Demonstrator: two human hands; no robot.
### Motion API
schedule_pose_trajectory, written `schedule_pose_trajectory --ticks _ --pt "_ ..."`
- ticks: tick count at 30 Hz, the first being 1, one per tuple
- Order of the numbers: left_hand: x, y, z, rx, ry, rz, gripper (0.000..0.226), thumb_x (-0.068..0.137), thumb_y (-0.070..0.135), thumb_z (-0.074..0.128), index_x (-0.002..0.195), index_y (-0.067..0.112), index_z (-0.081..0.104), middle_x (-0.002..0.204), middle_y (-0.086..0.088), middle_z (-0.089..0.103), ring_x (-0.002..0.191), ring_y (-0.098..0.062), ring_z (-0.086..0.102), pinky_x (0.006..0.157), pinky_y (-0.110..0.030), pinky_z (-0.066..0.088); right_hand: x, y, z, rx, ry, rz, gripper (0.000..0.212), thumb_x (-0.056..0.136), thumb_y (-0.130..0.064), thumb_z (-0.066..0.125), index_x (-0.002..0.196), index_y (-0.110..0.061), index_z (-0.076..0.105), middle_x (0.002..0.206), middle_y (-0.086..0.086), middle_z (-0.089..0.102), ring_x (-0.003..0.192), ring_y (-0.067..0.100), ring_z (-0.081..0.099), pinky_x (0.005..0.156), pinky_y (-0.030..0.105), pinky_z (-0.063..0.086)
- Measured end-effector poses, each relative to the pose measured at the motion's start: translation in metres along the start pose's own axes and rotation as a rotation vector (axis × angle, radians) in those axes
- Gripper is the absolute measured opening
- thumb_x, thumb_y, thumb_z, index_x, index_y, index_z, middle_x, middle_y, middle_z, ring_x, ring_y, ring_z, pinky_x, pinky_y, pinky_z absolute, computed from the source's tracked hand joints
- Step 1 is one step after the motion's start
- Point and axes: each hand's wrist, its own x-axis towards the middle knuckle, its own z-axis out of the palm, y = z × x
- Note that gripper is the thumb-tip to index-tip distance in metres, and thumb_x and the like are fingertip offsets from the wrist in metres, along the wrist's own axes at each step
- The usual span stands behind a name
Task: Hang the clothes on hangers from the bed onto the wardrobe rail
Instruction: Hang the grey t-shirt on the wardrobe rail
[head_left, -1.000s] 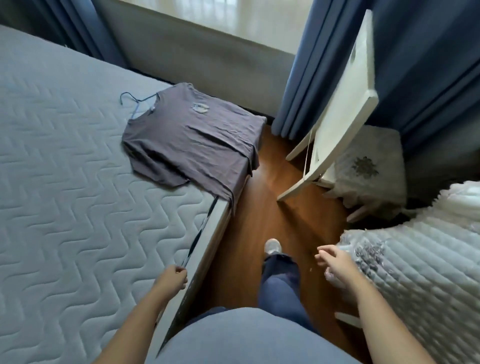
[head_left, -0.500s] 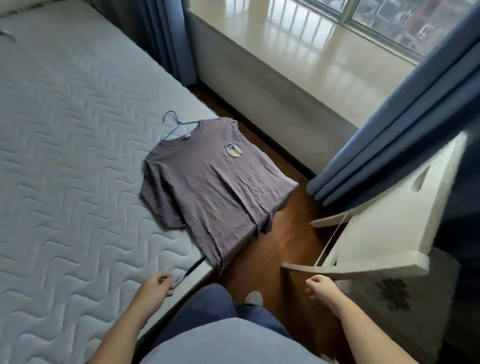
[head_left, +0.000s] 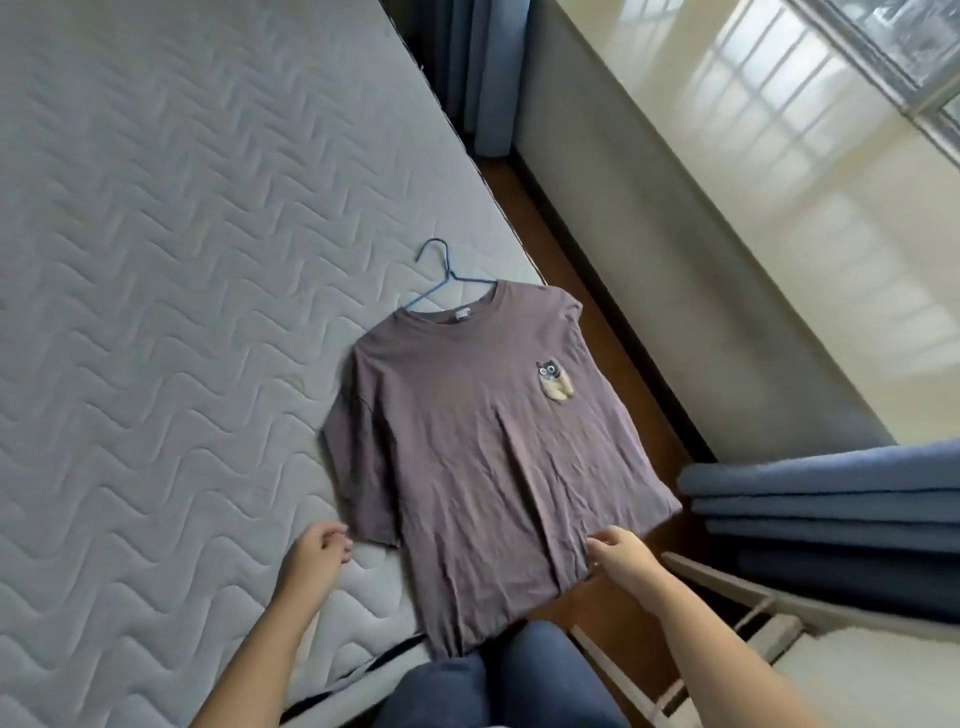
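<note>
Head view: t-shirt (head_left: 483, 457) neck label (head_left: 461, 313) unreadable; cat patch (head_left: 554, 380).

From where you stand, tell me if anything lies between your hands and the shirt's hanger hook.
Nothing visible does. The blue hanger hook lies bare on the mattress above the shirt collar. Only the shirt's own fabric stretches between it and the left hand and right hand, both at the hem end.
</note>
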Motion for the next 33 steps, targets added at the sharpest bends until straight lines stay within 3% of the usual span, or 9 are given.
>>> schedule_pose_trajectory --ticks 4,7,11,15,19,22,25,29,33 --pt "0.063 0.047 0.019 -0.03 0.035 -0.041 0.02 0.086 -0.005 0.043 0.101 -0.005 0.056 0.084 -0.015 0.062 0.083 -0.031 0.06 0.071 -0.033 0.043 0.063 -0.059 -0.025 -0.152 -0.062 -0.034 0.026 0.092 -0.023 0.048 0.112 -0.009 0.058 0.103 0.007 0.062 0.094 0.023 0.061 0.091 0.037 0.05" --pt "0.109 0.076 0.029 -0.018 0.048 -0.074 0.021 0.085 -0.002 0.045 0.101 -0.002 0.058 0.079 -0.01 0.063 0.086 -0.031 0.062 0.074 -0.031 0.044 0.112 -0.109 -0.043 -0.266 -0.064 -0.04 0.032 0.093 -0.025 0.047 0.121 -0.01 0.055 0.12 0.01 0.061 0.108 0.024 0.058 0.093 0.032 0.045" --pt "0.175 0.115 0.038 0.153 0.125 -0.015 0.024 0.088 0.006 0.046 0.108 0.005 0.057 0.108 -0.014 0.063 0.102 -0.033 0.058 0.087 -0.035 0.042 0.186 -0.174 -0.059 -0.378 0.045 -0.111 0.035 0.092 -0.023 0.046 0.122 -0.005 0.052 0.122 0.014 0.06 0.113 0.03 0.056 0.089 0.029 0.041" --pt "0.244 0.134 0.047 0.211 0.239 0.101 0.03 0.086 0.009 0.052 0.115 0.002 0.053 0.115 -0.019 0.059 0.105 -0.033 0.056 0.091 -0.039 0.043 0.262 -0.23 -0.073 -0.459 0.146 -0.222 0.045 0.088 -0.02 0.051 0.13 -0.003 0.045 0.132 0.019 0.051 0.121 0.033 0.049 0.098 0.036 0.039" --pt "0.293 0.136 0.065 0.257 0.224 0.071 0.04 0.086 0.015 0.056 0.123 0.002 0.048 0.119 -0.024 0.053 0.107 -0.037 0.053 0.092 -0.039 0.041 0.323 -0.274 -0.087 -0.531 0.259 -0.36 0.051 0.089 -0.02 0.052 0.135 -0.006 0.039 0.14 0.018 0.041 0.129 0.034 0.039 0.102 0.043 0.035" --pt "0.316 0.128 0.077 0.343 0.239 0.044 0.047 0.084 0.018 0.06 0.126 0.005 0.045 0.124 -0.028 0.047 0.115 -0.041 0.045 0.098 -0.043 0.037 0.359 -0.291 -0.091 -0.608 0.306 -0.368 0.046 0.091 -0.026 0.049 0.134 -0.013 0.041 0.14 0.015 0.039 0.127 0.036 0.039 0.102 0.046 0.033" --pt "0.337 0.119 0.078 0.324 0.325 0.075 0.033 0.08 0.01 0.065 0.109 -0.002 0.053 0.11 -0.028 0.057 0.102 -0.041 0.053 0.087 -0.044 0.042 0.389 -0.287 -0.092 -0.588 0.311 -0.363 0.038 0.088 -0.023 0.055 0.123 -0.013 0.047 0.135 0.013 0.038 0.115 0.04 0.046 0.097 0.047 0.038" --pt "0.351 0.109 0.077 0.326 0.346 0.085 0.024 0.077 0.008 0.067 0.096 -0.002 0.057 0.098 -0.024 0.061 0.091 -0.039 0.057 0.08 -0.044 0.046 0.412 -0.286 -0.103 -0.466 0.243 -0.369 0.033 0.081 -0.024 0.067 0.107 -0.014 0.05 0.129 0.009 0.036 0.095 0.027 0.049 0.079 0.033 0.04" --pt "0.351 0.107 0.076 0.322 0.333 0.088 0.022 0.077 0.007 0.067 0.094 -0.004 0.057 0.097 -0.026 0.06 0.09 -0.039 0.057 0.081 -0.043 0.045 0.415 -0.285 -0.117 -0.576 0.276 -0.227 0.045 0.071 -0.054 0.068 0.088 -0.018 0.047 0.105 0.009 0.047 0.094 0.032 0.054 0.079 0.037 0.041"
